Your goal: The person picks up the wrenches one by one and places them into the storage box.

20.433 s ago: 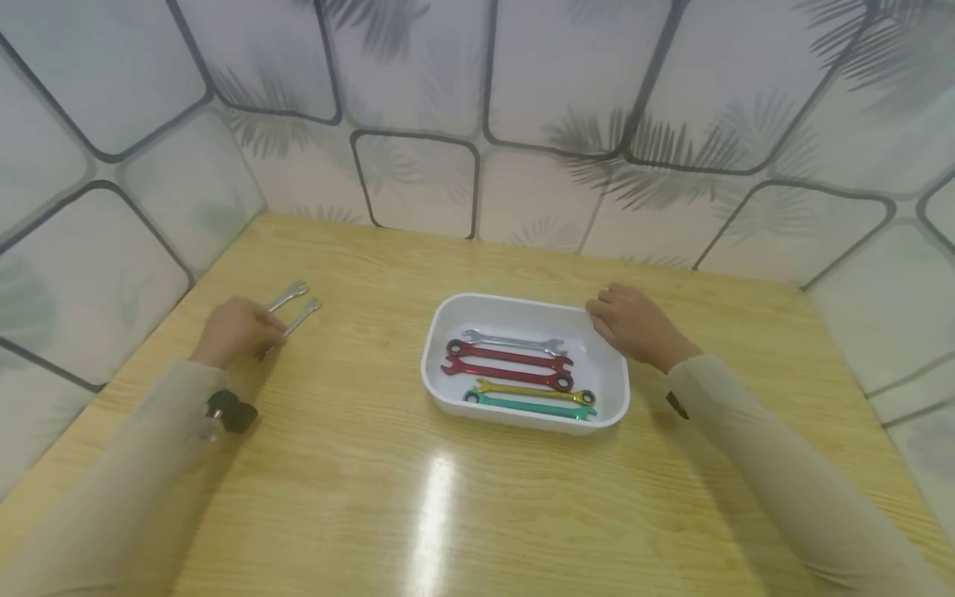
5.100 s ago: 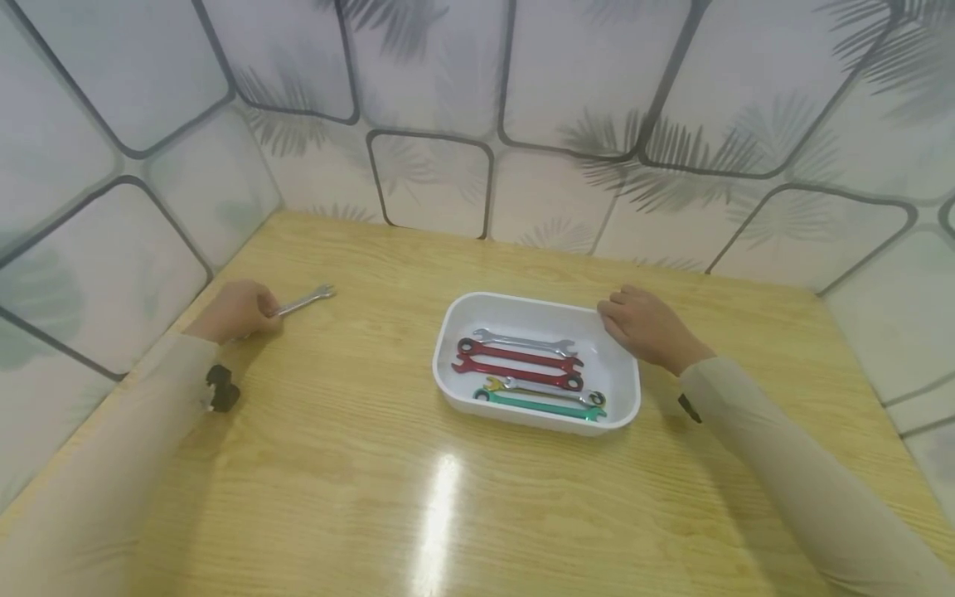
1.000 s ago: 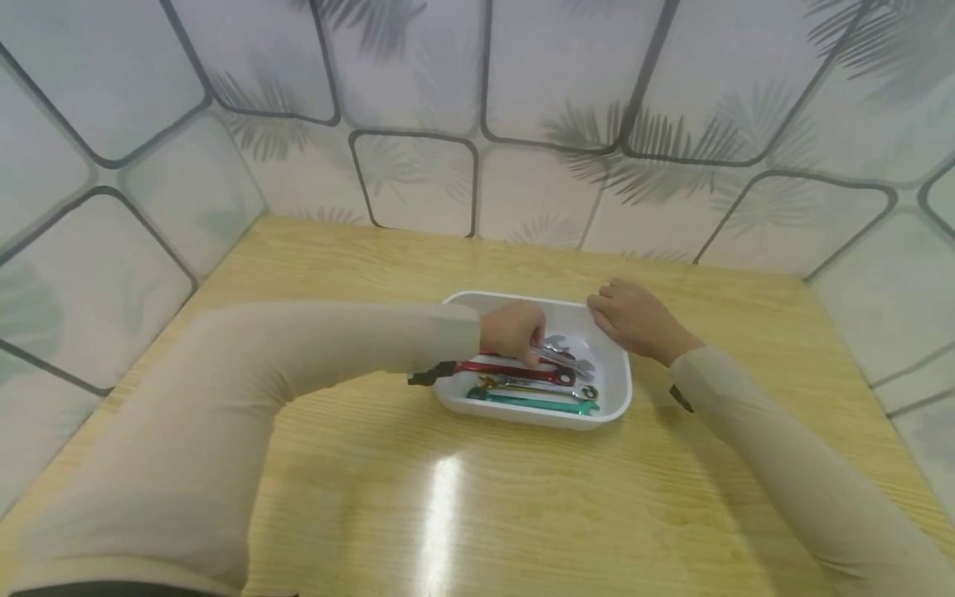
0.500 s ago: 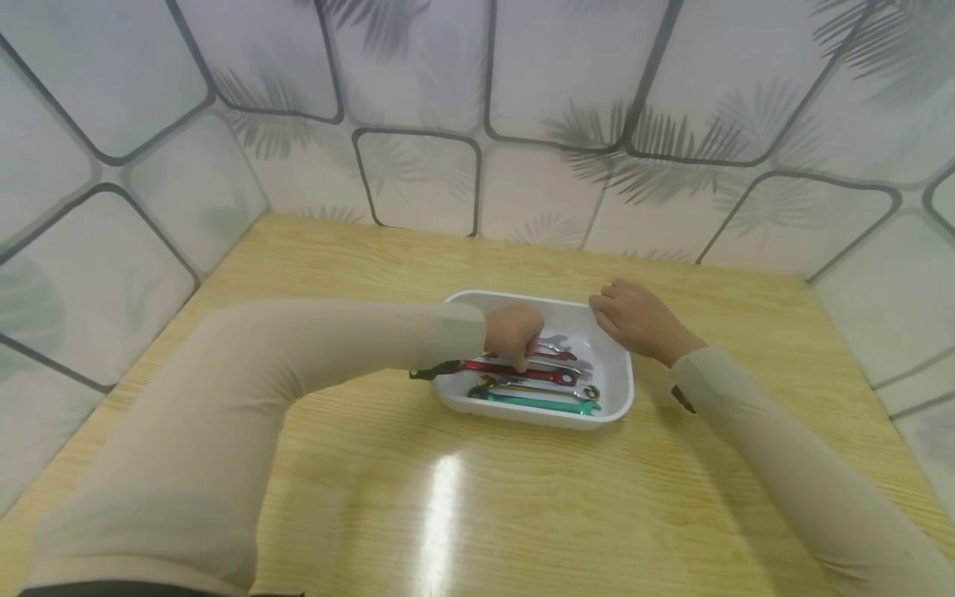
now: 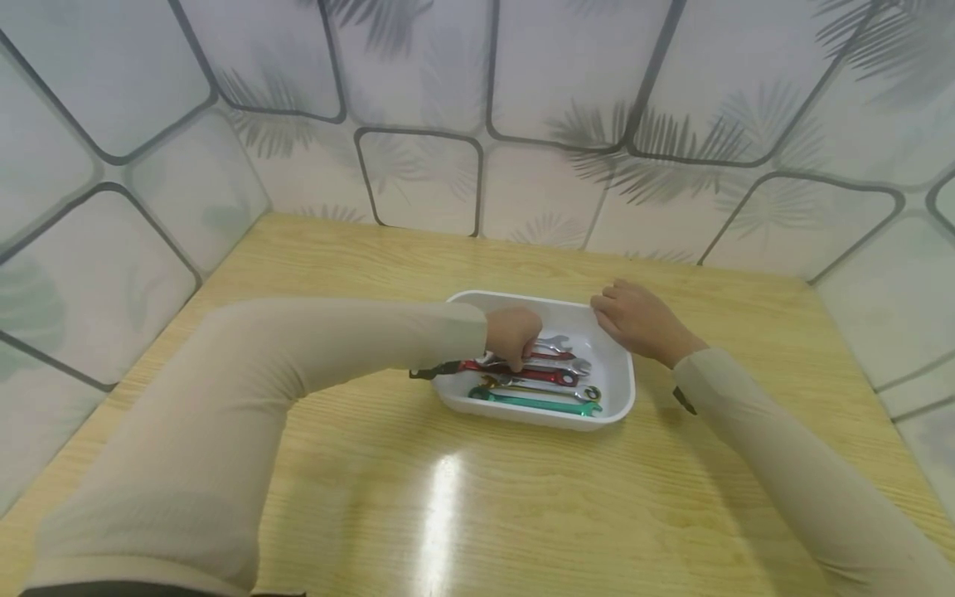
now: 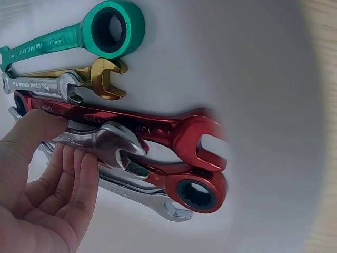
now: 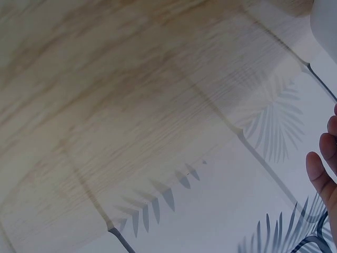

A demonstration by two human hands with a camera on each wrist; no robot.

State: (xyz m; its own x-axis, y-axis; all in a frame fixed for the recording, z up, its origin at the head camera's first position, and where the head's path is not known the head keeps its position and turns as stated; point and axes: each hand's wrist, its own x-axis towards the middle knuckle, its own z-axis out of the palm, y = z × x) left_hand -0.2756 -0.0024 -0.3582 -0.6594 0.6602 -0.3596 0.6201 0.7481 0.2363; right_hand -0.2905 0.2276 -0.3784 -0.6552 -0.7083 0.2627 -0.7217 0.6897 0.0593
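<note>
A white plastic tray point(image 5: 522, 418) holds several wrenches. My left hand point(image 5: 513, 333) reaches into it, pinching a silver wrench point(image 6: 113, 142) between thumb and fingers. That wrench lies across two red wrenches, one with an open end point(image 6: 196, 145) toward the left wrist camera and one with a ratchet ring point(image 6: 210, 203). Beyond them is another silver wrench point(image 6: 168, 210). Nearer the tray's front lie a green wrench point(image 6: 131, 31), a gold wrench point(image 6: 105, 87) and a silver wrench point(image 6: 39, 85) overlapping it. My right hand point(image 5: 637, 321) grips the tray's far right corner.
The tray stands on a wood-grain table point(image 5: 358, 497). A patterned wall point(image 5: 418, 182) closes off the back and both sides. My left forearm point(image 5: 358, 336) crosses the tray's left rim.
The silver wrench came from the table's left side into the tray with my left hand. Over the last second it has lowered onto the red wrenches. My right hand stays at the corner.
</note>
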